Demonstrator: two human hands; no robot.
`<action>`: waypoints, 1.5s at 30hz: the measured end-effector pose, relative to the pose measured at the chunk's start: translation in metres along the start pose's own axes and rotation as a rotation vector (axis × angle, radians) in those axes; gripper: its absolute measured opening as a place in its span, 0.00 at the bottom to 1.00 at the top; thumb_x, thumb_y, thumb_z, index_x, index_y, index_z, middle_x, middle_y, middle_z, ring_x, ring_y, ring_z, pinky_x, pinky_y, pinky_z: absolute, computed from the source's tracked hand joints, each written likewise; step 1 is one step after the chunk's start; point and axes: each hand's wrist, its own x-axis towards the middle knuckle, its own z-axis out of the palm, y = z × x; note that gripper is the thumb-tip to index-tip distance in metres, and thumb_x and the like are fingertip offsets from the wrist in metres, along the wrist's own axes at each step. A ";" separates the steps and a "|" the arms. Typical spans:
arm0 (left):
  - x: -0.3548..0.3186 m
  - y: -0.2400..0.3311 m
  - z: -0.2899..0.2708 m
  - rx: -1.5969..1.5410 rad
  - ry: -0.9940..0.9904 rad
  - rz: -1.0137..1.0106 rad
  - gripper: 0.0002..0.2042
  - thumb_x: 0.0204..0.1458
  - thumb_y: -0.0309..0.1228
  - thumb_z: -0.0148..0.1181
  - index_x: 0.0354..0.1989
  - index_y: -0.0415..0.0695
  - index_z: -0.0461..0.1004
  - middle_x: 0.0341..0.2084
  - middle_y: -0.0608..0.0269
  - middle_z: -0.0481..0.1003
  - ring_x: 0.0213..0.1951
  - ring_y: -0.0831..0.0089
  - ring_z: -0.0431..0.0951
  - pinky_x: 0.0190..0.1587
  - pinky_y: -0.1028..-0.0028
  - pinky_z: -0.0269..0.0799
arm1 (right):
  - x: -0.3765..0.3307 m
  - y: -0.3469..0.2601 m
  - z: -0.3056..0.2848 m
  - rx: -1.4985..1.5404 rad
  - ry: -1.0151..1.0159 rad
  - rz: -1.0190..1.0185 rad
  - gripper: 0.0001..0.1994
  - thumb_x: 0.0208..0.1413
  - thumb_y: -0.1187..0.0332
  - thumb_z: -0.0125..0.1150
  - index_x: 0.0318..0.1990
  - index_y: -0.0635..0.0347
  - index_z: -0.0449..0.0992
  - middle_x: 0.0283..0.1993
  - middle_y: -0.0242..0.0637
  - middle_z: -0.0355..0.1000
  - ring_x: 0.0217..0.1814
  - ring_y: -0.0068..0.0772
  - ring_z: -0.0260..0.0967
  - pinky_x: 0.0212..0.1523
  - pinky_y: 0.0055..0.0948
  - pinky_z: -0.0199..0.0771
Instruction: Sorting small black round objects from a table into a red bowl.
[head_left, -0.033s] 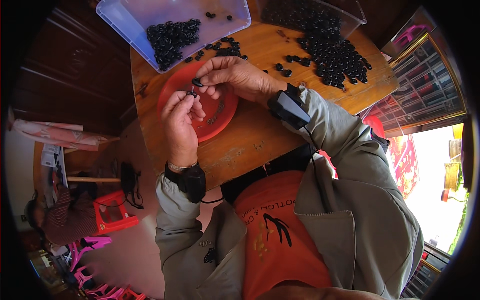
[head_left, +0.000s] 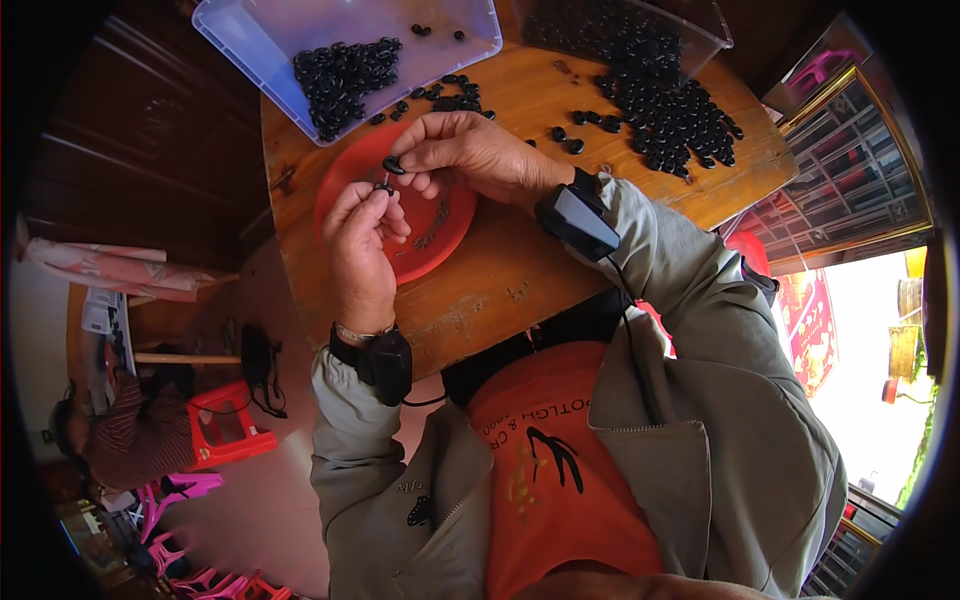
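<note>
Over a red plate (head_left: 445,248), my two hands meet with small black parts at their fingertips. My right hand (head_left: 470,155) is closed in a pinch on a black oval piece (head_left: 394,164). Just below it, my left hand (head_left: 362,235) pinches a smaller black part (head_left: 384,187). A thin metal pin (head_left: 387,177) stands between the two parts; whether it touches both is too small to tell. Several small metal pins (head_left: 430,232) lie loose on the plate.
A clear bluish bin (head_left: 440,55) with black rings stands at the far left of the wooden table (head_left: 460,305). Black oval pieces (head_left: 680,125) spill from a tipped clear bin (head_left: 700,35) at far right. A person (head_left: 140,435) and a red stool (head_left: 228,425) are at left.
</note>
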 end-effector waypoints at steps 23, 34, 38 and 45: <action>-0.004 0.000 0.005 0.147 0.044 0.068 0.04 0.53 0.28 0.51 0.30 0.41 0.70 0.21 0.70 0.69 0.23 0.83 0.68 0.26 0.84 0.61 | -0.009 -0.004 0.018 -0.702 0.070 -0.359 0.06 0.53 0.76 0.59 0.38 0.66 0.73 0.34 0.30 0.73 0.38 0.17 0.69 0.42 0.19 0.71; -0.005 0.000 0.007 0.136 0.083 0.081 0.06 0.53 0.29 0.52 0.28 0.41 0.70 0.20 0.70 0.69 0.22 0.83 0.67 0.26 0.83 0.61 | -0.009 0.000 0.021 -0.745 0.041 -0.377 0.06 0.52 0.75 0.60 0.38 0.66 0.73 0.33 0.30 0.73 0.38 0.17 0.69 0.42 0.20 0.71; -0.006 -0.001 0.008 0.106 0.109 0.084 0.07 0.53 0.30 0.52 0.27 0.41 0.70 0.19 0.71 0.69 0.22 0.83 0.67 0.26 0.83 0.61 | -0.011 0.001 0.026 -0.713 0.021 -0.366 0.07 0.52 0.76 0.60 0.38 0.64 0.73 0.30 0.29 0.72 0.36 0.15 0.68 0.40 0.19 0.70; -0.006 -0.001 0.010 0.061 0.118 0.040 0.07 0.54 0.30 0.51 0.27 0.41 0.70 0.19 0.70 0.68 0.22 0.83 0.67 0.26 0.82 0.61 | -0.012 0.002 0.030 -0.784 0.071 -0.349 0.09 0.50 0.77 0.61 0.40 0.63 0.72 0.30 0.27 0.70 0.35 0.15 0.67 0.39 0.18 0.69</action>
